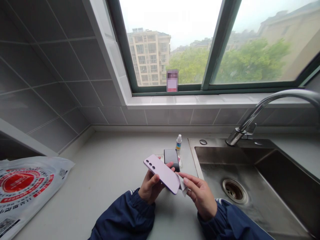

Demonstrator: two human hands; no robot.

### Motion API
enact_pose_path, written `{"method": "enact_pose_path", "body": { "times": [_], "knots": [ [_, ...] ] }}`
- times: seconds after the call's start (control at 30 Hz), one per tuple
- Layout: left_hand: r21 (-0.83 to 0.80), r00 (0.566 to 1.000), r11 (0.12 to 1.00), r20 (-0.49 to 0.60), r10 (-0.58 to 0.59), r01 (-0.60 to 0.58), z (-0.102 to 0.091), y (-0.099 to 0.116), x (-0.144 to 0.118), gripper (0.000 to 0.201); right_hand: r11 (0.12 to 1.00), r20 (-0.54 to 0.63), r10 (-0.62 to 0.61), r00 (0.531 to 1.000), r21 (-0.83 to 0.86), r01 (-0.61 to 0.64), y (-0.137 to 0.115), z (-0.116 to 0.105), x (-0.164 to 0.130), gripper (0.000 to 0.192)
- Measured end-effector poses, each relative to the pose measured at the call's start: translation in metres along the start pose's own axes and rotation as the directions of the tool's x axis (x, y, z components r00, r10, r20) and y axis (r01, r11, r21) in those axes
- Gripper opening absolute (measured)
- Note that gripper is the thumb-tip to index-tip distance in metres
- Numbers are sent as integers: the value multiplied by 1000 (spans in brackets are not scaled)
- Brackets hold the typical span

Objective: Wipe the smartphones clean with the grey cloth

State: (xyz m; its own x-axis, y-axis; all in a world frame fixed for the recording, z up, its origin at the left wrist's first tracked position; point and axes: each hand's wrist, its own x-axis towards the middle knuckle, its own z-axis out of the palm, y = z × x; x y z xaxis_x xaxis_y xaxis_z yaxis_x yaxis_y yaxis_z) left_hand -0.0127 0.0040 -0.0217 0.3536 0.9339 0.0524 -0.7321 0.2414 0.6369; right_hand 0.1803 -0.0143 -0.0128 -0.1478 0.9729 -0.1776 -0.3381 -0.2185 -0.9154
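Your left hand [150, 186] grips the lilac phone [162, 173] over the counter [105, 173], long axis running 10 to 4 o'clock, while your right hand [200, 195] pinches a white wipe [183, 189] at its 4 o'clock end

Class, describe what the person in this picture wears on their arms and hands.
Both arms wear dark navy-blue jacket sleeves. White stripes show at the cuffs. The left hand and right hand are bare: no gloves, rings or watch can be seen.
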Motion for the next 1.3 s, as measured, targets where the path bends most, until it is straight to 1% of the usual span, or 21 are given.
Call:
{"method": "enact_pose_path", "body": {
  "times": [0.07,0.13,0.2,0.23,0.27,0.33,0.4,0.47,0.57,0.67,0.73,0.8,0.83,0.9,1.0,1.1,1.17,1.3],
  "knots": [
    [-14,1000,1000,-11,8,-8,-1,1,0,73,999,-20,-12,1000,-38,11,-1,-2,0,51],
    [-33,999,999,-34,14,-15,-4,1,1,71,991,18,-64,998,-119,66,-2,-3,-1,47],
    [-52,997,998,-77,25,-29,-8,0,2,69,952,84,-164,983,-249,180,-3,-1,-4,43],
    [-60,994,998,-102,30,-36,-9,0,3,68,911,122,-222,967,-327,250,-4,0,-6,41],
    [-65,991,997,-126,35,-43,-11,1,3,67,856,165,-279,946,-403,323,-4,2,-8,39],
    [-71,986,996,-165,35,-47,-13,1,4,66,723,259,-382,887,-514,462,-3,6,-12,37],
    [-76,982,997,-190,19,-34,-13,1,5,66,602,350,-458,817,-554,574,-1,8,-16,40],
    [-77,978,997,-210,-3,-13,-13,0,5,67,524,417,-513,750,-540,659,0,9,-18,45],
    [-71,972,997,-232,-42,26,-11,-6,2,71,463,480,-561,675,-494,736,0,7,-18,51],
    [-76,962,995,-261,-76,58,-7,-14,-2,70,427,508,-582,635,-473,771,-1,5,-18,52],
    [-62,962,997,-265,-67,52,-4,-18,-4,68,405,523,-593,612,-463,788,-1,5,-18,53],
    [-28,968,999,-247,-47,41,-1,-20,-6,66,390,536,-594,600,-461,797,-1,7,-19,53],
    [-6,972,999,-234,-35,35,-1,-21,-6,66,385,532,-595,602,-469,795,0,8,-20,53],
    [51,977,999,-215,-6,18,-1,-24,-7,66,385,501,-596,627,-507,771,0,11,-21,53],
    [188,983,981,-170,69,-36,-6,-27,-7,74,408,431,-590,683,-570,713,1,14,-21,51],
    [300,986,952,-130,101,-58,-10,-30,-9,80,431,401,-579,710,-589,684,4,14,-22,48],
    [327,988,943,-122,100,-55,-12,-30,-10,83,428,393,-588,707,-590,684,6,14,-22,47],
    [348,990,935,-98,101,-61,-13,-31,-10,89,396,405,-620,672,-577,714,10,12,-20,46]
  ]
}}
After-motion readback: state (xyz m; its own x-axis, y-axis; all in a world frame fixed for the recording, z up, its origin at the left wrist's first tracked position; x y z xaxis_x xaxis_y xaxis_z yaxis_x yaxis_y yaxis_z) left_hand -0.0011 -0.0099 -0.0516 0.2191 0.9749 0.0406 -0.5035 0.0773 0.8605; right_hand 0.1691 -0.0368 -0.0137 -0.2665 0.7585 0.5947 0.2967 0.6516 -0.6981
